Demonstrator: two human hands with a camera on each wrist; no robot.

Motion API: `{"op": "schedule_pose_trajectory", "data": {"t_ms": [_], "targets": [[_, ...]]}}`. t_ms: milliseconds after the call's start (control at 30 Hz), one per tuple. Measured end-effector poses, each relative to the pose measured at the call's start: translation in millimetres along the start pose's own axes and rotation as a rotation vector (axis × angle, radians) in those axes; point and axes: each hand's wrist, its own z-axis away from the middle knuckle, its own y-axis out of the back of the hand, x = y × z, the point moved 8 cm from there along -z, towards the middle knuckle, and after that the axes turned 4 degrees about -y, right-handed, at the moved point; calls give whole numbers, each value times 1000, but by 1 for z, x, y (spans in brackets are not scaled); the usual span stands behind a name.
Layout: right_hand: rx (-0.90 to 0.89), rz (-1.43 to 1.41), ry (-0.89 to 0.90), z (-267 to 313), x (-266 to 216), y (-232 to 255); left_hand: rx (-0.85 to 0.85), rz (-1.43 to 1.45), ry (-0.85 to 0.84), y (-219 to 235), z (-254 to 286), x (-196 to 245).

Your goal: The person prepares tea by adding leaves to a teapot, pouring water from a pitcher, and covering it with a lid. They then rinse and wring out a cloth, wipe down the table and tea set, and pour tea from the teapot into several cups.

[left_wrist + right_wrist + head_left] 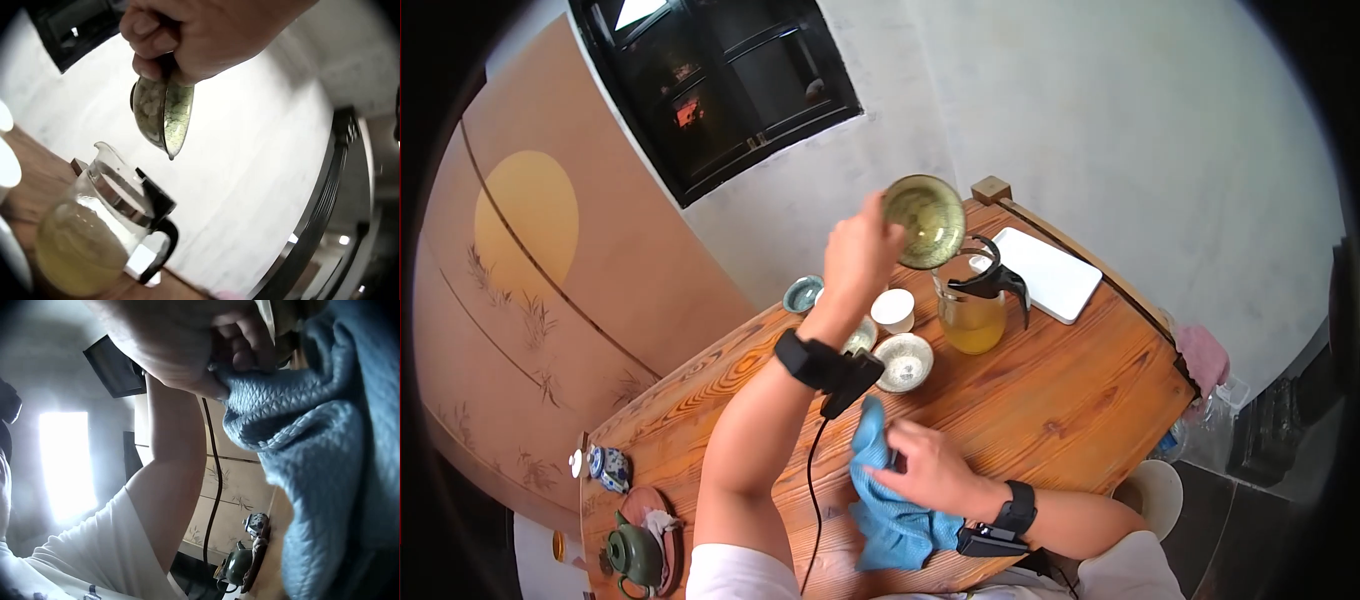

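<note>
My left hand [862,248] pinches a greenish glazed tea bowl [927,222] by its edge and holds it in the air, tipped on its side. In the left wrist view the tea bowl [164,115] has a drop at its lowest rim. Just below it stands a glass pitcher [972,318] with a black handle and yellowish liquid inside. Low over the near part of the table, my right hand [935,468] grips a crumpled blue cloth [890,535]. The cloth [325,450] bunches at the thumb and curled fingers in the right wrist view.
Beside the pitcher are a white cup [893,308], a pale bowl [903,362] and a small teal cup [802,294]. A white tray [1050,275] lies behind it. At the left end of the wooden table [1060,410] sit a green teapot [632,552] and a blue-and-white jar [610,468].
</note>
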Motion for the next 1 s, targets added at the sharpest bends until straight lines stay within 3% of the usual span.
{"op": "schedule_pose_trajectory", "data": {"t_ms": [33,67,133,233,333,400,467,500,600,633,700,800,933,1000], "targets": [[79,-60,7,-4,-4,10,-105,335,254,5,12,-18],[82,-140,-72,-6,4,13,-80,374,257,13,21,-32],[72,-467,-235,-8,20,12,-142,539,463,27,66,-57],[62,-777,-285,-12,15,23,-271,670,624,32,149,-84],[81,-916,-241,-14,3,20,-452,751,810,39,223,-79],[115,-803,-201,-12,1,10,-434,881,882,35,261,-71],[125,-139,35,-9,-24,7,-504,1037,939,25,287,-58],[84,35,97,-9,-36,0,-545,1070,920,19,297,-55],[-288,277,78,1,-50,-44,-589,1134,956,32,300,-36],[-287,289,78,5,-51,-51,-638,1139,968,28,304,-36],[-186,485,505,21,-79,-63,-593,1153,984,32,306,-38],[-302,557,463,31,-76,-77,-527,1175,1013,42,309,-36],[-265,458,417,36,-82,-78,-467,1217,1005,59,312,-28],[-343,431,273,40,-76,-81,-452,1233,994,64,313,-24]]}}
